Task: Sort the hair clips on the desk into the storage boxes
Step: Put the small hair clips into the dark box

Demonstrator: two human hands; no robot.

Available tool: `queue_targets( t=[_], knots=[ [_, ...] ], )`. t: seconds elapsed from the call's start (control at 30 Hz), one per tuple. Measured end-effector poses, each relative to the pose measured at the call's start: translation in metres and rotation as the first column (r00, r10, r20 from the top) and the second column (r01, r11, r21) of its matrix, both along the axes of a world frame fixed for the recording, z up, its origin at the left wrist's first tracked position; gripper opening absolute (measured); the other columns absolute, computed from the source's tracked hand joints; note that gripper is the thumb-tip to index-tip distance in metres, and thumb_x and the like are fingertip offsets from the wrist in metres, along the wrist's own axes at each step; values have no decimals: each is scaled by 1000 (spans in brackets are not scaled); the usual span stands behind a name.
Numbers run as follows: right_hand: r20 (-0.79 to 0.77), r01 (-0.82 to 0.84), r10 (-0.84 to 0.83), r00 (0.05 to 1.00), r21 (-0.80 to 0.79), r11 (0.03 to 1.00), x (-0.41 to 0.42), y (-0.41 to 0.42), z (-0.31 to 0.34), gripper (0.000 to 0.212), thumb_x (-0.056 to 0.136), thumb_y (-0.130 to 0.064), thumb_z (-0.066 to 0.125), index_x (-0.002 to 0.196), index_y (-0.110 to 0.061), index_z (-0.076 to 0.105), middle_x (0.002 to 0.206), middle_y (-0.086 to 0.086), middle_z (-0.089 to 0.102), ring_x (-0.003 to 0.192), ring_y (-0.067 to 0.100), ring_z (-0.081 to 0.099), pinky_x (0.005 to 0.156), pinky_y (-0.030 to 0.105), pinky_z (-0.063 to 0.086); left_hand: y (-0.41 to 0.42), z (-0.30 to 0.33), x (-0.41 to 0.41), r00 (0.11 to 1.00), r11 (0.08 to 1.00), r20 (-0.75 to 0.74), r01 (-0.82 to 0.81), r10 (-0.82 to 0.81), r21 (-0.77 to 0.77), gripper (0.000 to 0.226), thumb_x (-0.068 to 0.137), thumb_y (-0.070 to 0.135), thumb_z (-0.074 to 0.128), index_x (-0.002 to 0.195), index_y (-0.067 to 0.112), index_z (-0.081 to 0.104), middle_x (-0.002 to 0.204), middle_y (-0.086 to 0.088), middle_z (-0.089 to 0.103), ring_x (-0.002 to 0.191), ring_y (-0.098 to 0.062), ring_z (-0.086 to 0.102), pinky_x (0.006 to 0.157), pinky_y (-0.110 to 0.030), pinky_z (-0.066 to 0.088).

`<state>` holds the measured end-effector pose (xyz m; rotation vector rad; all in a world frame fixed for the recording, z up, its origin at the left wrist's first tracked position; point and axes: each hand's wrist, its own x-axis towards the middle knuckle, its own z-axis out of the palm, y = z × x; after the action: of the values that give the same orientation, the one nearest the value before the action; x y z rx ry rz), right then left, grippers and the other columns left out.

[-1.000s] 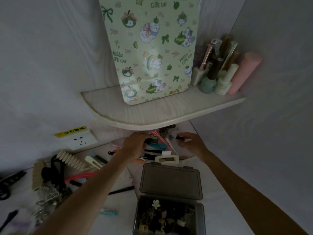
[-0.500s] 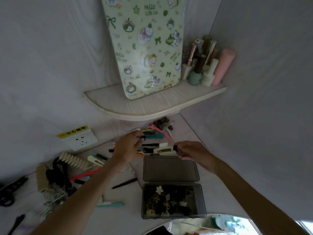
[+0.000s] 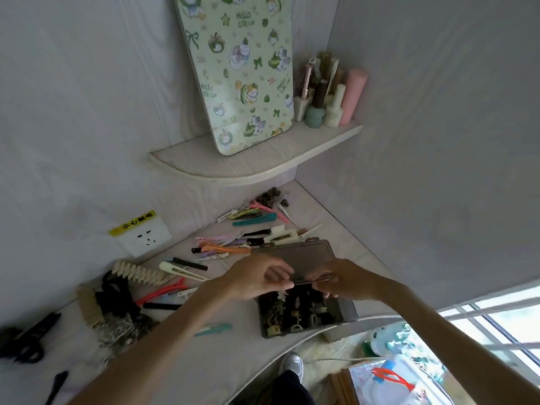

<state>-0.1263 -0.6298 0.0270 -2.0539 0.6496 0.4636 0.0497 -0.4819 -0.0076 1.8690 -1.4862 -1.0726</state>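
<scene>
Hair clips (image 3: pixel 233 247) lie scattered over the bench (image 3: pixel 204 361), the long flat ones fanned out from its far corner under the corner shelf (image 3: pixel 254 165) toward the middle, with a second loose heap near the left edge beside a dark tangle of hair ties (image 3: pixel 117 299). Leaning on the shelf against the wall is a green patterned mirror back (image 3: pixel 239 74), with a cluster of cosmetic bottles (image 3: pixel 327 95) beside it, well clear of the sorting. The storage box (image 3: pixel 306 314) sits close to the bench's near curved edge, within easy reach, its grey lid (image 3: pixel 295 257) folded back flat toward the far side so the tray stays open; the tray already holds a dense jumble of small dark and pale clips, so this box seems meant for the small ones. Both hands meet just above the box's hinge line. The left hand (image 3: pixel 257 280) pinches one end and the right hand (image 3: pixel 347 279) the other end of a thin dark clip (image 3: pixel 309 282), held level between the fingertips, probably to close or straighten it before it drops into the tray directly below. A teal clip (image 3: pixel 214 329) lies alone on the bench just left of the box, still unsorted, as does most of the far pile.
</scene>
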Motion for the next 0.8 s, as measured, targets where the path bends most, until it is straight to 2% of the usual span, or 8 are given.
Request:
queue_targets(
  t=[0.07, 0.13, 0.27, 0.4, 0.53, 0.63, 0.7, 0.8],
  knots=[
    [24, 5, -3, 1000, -49, 999, 8, -8, 0, 26, 91, -11, 55, 115, -18, 62, 87, -15, 62, 66, -8, 59, 61, 2, 44, -5, -4, 7, 997, 998, 20, -68, 68, -19, 27, 83, 42, 65, 108, 32, 64, 102, 15, 69, 88, 4, 64, 83, -21, 52],
    [61, 46, -43, 997, -52, 998, 21, -19, -3, 27, 89, -5, 55, 112, -16, 64, 92, -8, 64, 69, -4, 60, 65, 4, 45, -11, -9, 17, 983, 985, 63, -167, 170, -48, 21, 87, 33, 62, 108, 30, 64, 103, 15, 68, 91, 3, 63, 86, -25, 52],
    [184, 160, -145, 972, -70, 985, 64, -41, -21, 25, 87, -2, 56, 109, -8, 66, 104, 8, 65, 95, 22, 61, 91, 34, 48, -30, -22, 38, 925, 944, 197, -307, 325, -119, 27, 92, 21, 54, 118, 24, 61, 121, 7, 62, 107, -7, 59, 88, -25, 48],
    [209, 231, -185, 960, -227, 946, 108, -59, -53, 39, 92, -13, 50, 132, -13, 49, 134, 12, 50, 119, 28, 50, 101, 34, 40, -55, -37, 51, 878, 923, 285, -363, 385, -130, 35, 94, 13, 49, 127, 18, 55, 132, -4, 56, 114, -21, 57, 89, -33, 48],
    [220, 249, -182, 959, -337, 908, 138, -74, -79, 53, 93, -13, 47, 144, -12, 30, 144, 14, 36, 128, 31, 39, 106, 35, 33, -76, -54, 57, 837, 901, 333, -395, 434, -180, 40, 93, 7, 46, 130, 21, 52, 138, -3, 50, 124, -22, 48, 98, -29, 39],
    [207, 204, -128, 970, -402, 893, 154, -87, -97, 61, 93, -12, 45, 148, -15, 17, 154, 10, 17, 132, 34, 31, 106, 41, 31, -95, -65, 66, 795, 906, 440, -401, 418, -136, 46, 94, 8, 43, 140, 16, 40, 150, -6, 33, 140, -25, 27, 115, -37, 26],
    [199, 139, -52, 979, -453, 881, 163, -94, -106, 63, 94, -15, 44, 148, -18, 12, 157, 6, 10, 130, 36, 30, 104, 45, 33, -109, -68, 74, 779, 908, 483, -408, 400, -94, 52, 96, 12, 40, 146, 14, 27, 155, -7, 24, 143, -25, 18, 118, -41, 20],
    [206, 81, 22, 978, -477, 875, 174, -103, -113, 61, 95, -24, 42, 148, -22, 11, 156, 5, 11, 129, 38, 29, 101, 47, 33, -124, -68, 80, 766, 918, 539, -395, 350, -36, 52, 99, 18, 37, 148, 14, 21, 155, -6, 23, 143, -25, 16, 115, -43, 24]
  ],
)
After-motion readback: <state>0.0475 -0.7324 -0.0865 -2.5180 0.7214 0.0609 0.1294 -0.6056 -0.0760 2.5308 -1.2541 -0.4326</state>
